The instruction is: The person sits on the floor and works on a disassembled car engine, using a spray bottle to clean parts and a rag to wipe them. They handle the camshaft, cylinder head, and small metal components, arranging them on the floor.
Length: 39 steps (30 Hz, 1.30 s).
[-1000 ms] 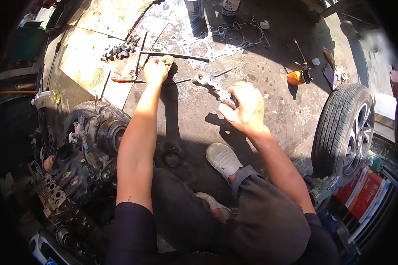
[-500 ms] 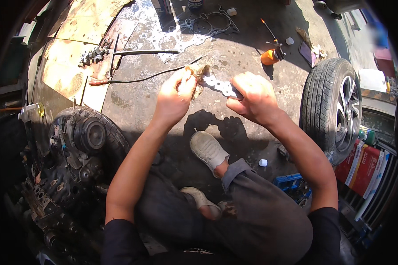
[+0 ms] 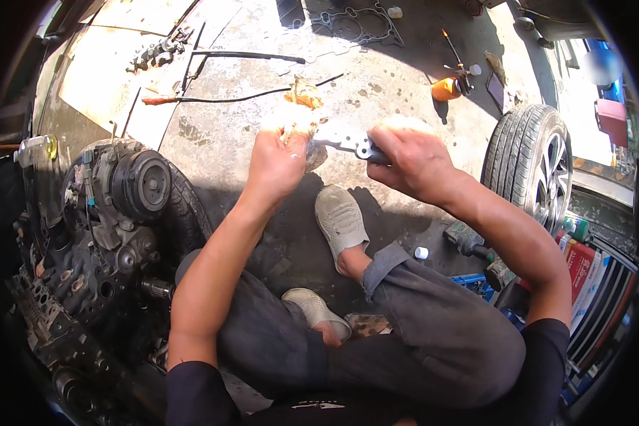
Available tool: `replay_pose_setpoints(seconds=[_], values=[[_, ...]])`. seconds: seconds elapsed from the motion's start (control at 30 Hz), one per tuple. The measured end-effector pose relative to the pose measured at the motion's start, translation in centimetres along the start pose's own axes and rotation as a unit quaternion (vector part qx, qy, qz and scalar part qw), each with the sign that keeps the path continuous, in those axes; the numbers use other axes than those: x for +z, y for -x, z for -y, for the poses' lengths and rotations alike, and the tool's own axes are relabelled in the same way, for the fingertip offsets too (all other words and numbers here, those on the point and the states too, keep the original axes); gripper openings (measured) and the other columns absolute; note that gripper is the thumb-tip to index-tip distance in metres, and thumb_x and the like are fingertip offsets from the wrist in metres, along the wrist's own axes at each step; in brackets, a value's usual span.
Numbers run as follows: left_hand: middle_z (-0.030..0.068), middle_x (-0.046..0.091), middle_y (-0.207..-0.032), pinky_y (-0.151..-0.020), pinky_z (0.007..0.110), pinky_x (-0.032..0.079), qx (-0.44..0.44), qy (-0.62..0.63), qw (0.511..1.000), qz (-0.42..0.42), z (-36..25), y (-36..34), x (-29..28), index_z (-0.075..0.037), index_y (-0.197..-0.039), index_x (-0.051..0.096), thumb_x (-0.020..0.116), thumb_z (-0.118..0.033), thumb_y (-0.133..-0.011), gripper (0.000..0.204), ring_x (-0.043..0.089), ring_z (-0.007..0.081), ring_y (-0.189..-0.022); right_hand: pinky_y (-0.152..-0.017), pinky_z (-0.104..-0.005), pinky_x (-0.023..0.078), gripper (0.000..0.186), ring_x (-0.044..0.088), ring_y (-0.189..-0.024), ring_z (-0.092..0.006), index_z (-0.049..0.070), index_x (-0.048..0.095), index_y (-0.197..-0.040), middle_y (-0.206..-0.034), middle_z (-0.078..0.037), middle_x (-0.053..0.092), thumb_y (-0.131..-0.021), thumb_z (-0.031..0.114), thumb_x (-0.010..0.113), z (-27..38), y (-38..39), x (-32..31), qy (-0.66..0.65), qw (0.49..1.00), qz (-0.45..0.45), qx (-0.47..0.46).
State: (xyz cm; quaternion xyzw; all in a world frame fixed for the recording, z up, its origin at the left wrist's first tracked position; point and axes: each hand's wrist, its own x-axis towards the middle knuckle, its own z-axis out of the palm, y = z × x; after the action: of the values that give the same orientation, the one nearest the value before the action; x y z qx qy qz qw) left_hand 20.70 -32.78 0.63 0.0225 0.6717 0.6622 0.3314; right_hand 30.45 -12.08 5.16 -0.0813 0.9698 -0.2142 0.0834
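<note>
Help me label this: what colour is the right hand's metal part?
The metal part is silvery grey, clearest in head view.

- Left hand point(image 3: 275, 163) — fingers curled, gripping
- Right hand point(image 3: 413, 157) — near the left, fist closed, thumb pointing left
- Left arm point(image 3: 220, 266) reaching far
- Right arm point(image 3: 515, 231) bent at the elbow

Silver-grey metal part point(image 3: 343, 140), tan cloth point(image 3: 304, 94), orange bottle point(image 3: 444, 89), black tyre point(image 3: 510, 153), red-and-white box point(image 3: 583, 272).

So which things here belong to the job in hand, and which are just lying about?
Seemingly in use:
silvery perforated metal part, in right hand
crumpled yellowish cloth, in left hand

Seemingly just around:
orange plastic bottle
small white cap
black rubber tyre
</note>
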Motion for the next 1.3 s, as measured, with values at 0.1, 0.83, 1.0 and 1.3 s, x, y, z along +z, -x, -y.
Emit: replay_pose_setpoints(seconds=[0.1, 0.83, 1.0, 1.3], values=[[0.0064, 0.064, -0.07, -0.042, 0.027, 0.04, -0.033, -0.007, 0.997, -0.067, 2.7, -1.3, -1.8, 0.004, -0.091, 0.066, 0.052, -0.006, -0.094, 0.017, 0.056, 0.0105, -0.053, -0.067, -0.0434, 0.052, 0.032, 0.066, -0.083, -0.032, 0.009, 0.053, -0.105, -0.088, -0.011, 0.063, -0.083, 0.023, 0.072, 0.7, -0.8, 2.1, 0.016, 1.0, -0.015, 0.005], [0.0098, 0.07, -0.09, -0.067, 0.026, 0.051, 0.031, -0.077, 0.995, -0.063, 2.4, 0.1, -3.3, 0.008, -0.101, 0.066, 0.071, -0.004, -0.086, 0.021, 0.061, 0.0087, -0.078, -0.063, -0.0364, 0.051, 0.038, 0.065, -0.072, -0.0243, 0.008, 0.063, -0.101, -0.086, -0.007, 0.067, -0.068, 0.012, 0.081, 1.5, 0.4, 4.9, 0.026, 0.993, -0.119, 0.007], [0.0067, 0.068, -0.078, -0.06, 0.027, 0.048, 0.127, -0.081, 0.987, -0.057, 2.9, -0.5, -3.3, 0.009, -0.094, 0.067, 0.064, 0.001, -0.086, 0.012, 0.059, 0.0089, -0.069, -0.061, -0.0357, 0.05, 0.034, 0.064, -0.069, -0.0251, 0.008, 0.063, -0.098, -0.081, -0.007, 0.064, -0.069, 0.013, 0.08, 1.5, 0.1, 5.4, 0.031, 0.99, -0.14, 0.001], [0.0253, 0.07, -0.103, -0.088, 0.041, 0.055, 0.039, -0.47, 0.879, 0.067, 5.1, -2.3, -9.5, -0.009, -0.133, 0.06, 0.07, -0.022, -0.08, 0.055, 0.069, 0.0378, -0.098, -0.078, -0.0273, 0.052, 0.037, 0.064, -0.086, -0.0111, 0.002, 0.072, -0.108, -0.104, -0.008, 0.072, -0.09, 0.034, 0.068, -0.9, -0.4, 7.1, -0.579, 0.706, 0.061, 0.403]])
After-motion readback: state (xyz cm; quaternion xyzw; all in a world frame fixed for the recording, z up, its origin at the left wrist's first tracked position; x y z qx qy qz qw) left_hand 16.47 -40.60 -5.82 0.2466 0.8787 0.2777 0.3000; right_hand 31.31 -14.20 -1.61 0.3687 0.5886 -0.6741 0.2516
